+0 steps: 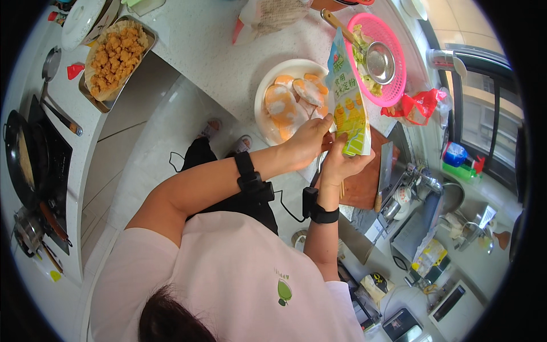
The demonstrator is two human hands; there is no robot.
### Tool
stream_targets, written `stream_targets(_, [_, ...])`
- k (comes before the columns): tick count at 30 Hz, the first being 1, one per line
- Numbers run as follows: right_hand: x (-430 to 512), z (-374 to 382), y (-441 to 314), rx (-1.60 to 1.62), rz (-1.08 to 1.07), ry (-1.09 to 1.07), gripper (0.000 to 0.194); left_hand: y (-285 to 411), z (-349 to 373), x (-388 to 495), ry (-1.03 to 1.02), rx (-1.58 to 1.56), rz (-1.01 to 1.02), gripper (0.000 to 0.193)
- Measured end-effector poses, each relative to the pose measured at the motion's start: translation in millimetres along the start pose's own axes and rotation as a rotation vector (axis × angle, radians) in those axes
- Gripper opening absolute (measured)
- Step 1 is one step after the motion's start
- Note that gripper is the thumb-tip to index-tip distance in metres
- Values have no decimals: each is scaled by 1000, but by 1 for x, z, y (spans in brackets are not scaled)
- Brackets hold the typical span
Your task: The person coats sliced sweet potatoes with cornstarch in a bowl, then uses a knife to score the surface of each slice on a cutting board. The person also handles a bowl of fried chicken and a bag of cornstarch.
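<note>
My left hand (308, 139) pinches the lower left edge of a green, white and yellow pouch (350, 115) printed with corn cobs and writing. At the pouch's bottom end, my right hand (347, 164) grips it with the thumb on its front. The pouch stands out over the right side of a round white dish (260, 107), hiding part of its rim. In that dish lie several flat orange slices (280, 102), patchily coated with white powder. Whether the pouch's far end is open cannot be seen.
Right of the pouch is a pink basket (401, 55) of leafy vegetables, with a metal ladle (380, 63) across it. A cleaver (384, 171) rests on the wooden board (363, 188) beyond my right hand. Fried pieces (117, 57) fill a lined tray at left, above a wok (19, 158).
</note>
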State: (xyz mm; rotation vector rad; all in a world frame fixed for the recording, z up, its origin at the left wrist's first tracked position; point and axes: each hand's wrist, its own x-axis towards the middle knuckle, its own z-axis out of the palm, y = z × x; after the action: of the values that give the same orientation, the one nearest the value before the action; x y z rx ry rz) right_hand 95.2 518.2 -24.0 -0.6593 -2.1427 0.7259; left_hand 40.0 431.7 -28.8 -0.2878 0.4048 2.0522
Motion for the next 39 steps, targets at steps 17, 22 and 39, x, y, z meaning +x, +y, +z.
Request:
stream_targets(17, [-5, -8, -1, -29, -23, 130, 43, -1, -2, 0, 98, -8, -76, 38])
stream_targets(22, [-3, -7, 3, -149, -60, 21, 41, -4, -4, -2, -38, -70, -90, 42])
stream_targets(39, [-6, -10, 0, -131, 12, 72, 39, -9, -3, -8, -90, -128, -101, 38])
